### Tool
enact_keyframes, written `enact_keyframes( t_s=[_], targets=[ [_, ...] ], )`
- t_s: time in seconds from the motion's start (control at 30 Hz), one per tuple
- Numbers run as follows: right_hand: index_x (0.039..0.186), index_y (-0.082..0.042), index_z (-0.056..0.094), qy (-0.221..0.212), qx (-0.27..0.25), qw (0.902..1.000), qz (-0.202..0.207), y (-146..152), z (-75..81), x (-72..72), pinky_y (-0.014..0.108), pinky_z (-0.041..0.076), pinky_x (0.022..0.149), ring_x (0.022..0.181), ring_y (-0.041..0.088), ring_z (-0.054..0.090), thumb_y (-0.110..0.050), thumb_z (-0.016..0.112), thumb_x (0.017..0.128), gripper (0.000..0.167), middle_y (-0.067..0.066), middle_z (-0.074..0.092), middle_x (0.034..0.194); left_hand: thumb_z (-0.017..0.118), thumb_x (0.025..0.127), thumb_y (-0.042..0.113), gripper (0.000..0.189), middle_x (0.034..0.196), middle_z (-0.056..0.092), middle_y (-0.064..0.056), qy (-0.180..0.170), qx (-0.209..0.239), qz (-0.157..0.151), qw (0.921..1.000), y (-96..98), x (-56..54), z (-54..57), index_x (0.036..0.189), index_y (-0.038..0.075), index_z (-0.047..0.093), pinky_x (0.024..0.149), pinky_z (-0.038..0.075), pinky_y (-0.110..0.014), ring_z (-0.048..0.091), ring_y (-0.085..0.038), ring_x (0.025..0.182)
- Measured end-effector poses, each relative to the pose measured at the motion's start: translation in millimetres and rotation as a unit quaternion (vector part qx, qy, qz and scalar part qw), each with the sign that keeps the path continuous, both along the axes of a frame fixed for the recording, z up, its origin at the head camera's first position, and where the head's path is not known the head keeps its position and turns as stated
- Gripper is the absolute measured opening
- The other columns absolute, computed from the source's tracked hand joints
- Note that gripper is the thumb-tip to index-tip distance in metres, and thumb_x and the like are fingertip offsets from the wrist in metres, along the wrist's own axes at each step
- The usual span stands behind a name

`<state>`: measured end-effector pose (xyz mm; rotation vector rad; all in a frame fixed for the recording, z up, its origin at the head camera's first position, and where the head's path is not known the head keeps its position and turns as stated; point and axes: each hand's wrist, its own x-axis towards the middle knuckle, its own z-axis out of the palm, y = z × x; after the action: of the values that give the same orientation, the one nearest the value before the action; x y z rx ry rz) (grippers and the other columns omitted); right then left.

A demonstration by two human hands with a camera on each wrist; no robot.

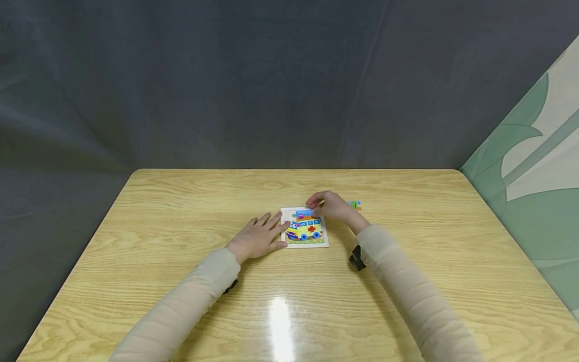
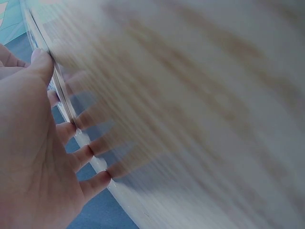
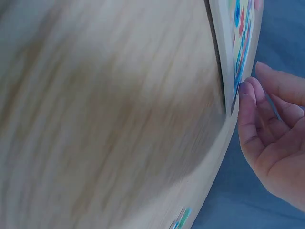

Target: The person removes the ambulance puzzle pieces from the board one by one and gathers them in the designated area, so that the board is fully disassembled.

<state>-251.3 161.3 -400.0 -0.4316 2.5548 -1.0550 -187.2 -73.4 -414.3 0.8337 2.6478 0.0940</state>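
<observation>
A small jigsaw puzzle in a white frame lies on the table, picturing a yellow ambulance with a red cross. Its upper left corner shows a pale patch without picture. My left hand is spread over the frame's left side, fingertips resting on the frame and the picture. At the upper right corner hovers my right hand, fingers loosely bent. In the right wrist view, the fingertips of that right hand are right at the puzzle's surface, the thumb apart from them and nothing between.
A loose puzzle piece, green and blue, lies right of the frame, behind the right wrist. The wooden table ends at a dark curtain. A green and white patterned panel stands along the right side.
</observation>
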Motion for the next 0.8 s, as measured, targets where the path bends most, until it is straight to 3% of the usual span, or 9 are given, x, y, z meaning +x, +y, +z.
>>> enact_keyframes(
  t_s=[0.2,0.57,0.8],
  targets=[
    [0.115,0.005,0.063,-0.008,0.02,0.9996,0.016,-15.9,5.5,6.7,0.036,0.053,0.089,0.099,0.026,0.061,0.004,0.066,0.085,0.03,0.02,0.064,0.113,0.029,0.099,0.056,0.064,0.163,0.004,-0.004,-0.001,-0.001,-0.002,1.0,-0.5,0.2,1.1,0.155,0.028,0.017,0.118,0.021,-0.055,0.012,-0.033,0.149],
    [0.116,0.001,0.065,0.034,0.085,0.9927,0.079,-24.7,-1.6,4.5,0.04,0.051,0.092,0.101,0.028,0.057,0.001,0.067,0.085,0.031,0.019,0.059,0.115,0.028,0.098,0.059,0.065,0.163,0.001,-0.002,0.002,-0.012,-0.001,0.9999,-1.8,-0.5,-1.9,0.155,0.03,0.014,0.119,0.02,-0.054,0.011,-0.031,0.15],
    [0.109,0.0,0.069,0.038,0.076,0.9911,0.102,-24.8,-1.7,5.4,0.041,0.05,0.093,0.104,0.028,0.052,0.005,0.065,0.085,0.025,0.018,0.055,0.114,0.031,0.099,0.056,0.064,0.163,0.005,-0.004,0.001,0.001,-0.001,1.0,-0.5,0.3,0.8,0.154,0.027,0.019,0.118,0.022,-0.055,0.014,-0.034,0.149]
  ],
)
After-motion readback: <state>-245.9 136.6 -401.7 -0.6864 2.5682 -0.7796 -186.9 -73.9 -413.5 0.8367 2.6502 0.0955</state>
